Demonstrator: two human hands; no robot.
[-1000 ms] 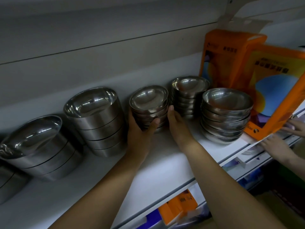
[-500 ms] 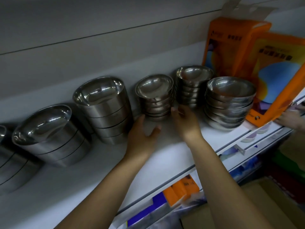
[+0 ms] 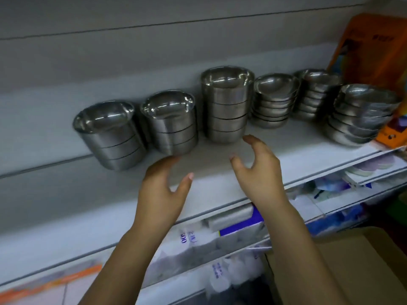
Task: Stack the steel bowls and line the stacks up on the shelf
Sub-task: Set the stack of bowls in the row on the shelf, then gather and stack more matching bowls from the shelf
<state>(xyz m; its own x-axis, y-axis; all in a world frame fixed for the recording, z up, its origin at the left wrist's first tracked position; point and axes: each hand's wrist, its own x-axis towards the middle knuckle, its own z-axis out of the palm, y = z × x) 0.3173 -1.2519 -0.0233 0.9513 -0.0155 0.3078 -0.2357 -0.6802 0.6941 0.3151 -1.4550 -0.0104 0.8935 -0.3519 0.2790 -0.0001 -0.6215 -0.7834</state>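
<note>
White shelf board (image 3: 286,155) carries six stacks of shiny steel bowls along grey back wall.

Leftmost straight-sided stack (image 3: 110,135), three bowls. Second straight-sided stack (image 3: 174,124) just beside it, three bowls. Tallest straight-sided stack (image 3: 226,104), four bowls.

Left hand (image 3: 163,190) above shelf front, fingers spread wide, holding nothing, fingertips near second stack. Right hand (image 3: 257,170) likewise curled open, empty, fingertips close to tallest stack's base.

Rightward: shallow flared stack (image 3: 275,100), smaller flared stack (image 3: 317,93) behind, wide flared stack (image 3: 361,113) near front edge. Orange cardboard boxes (image 3: 374,51) far right.
</note>
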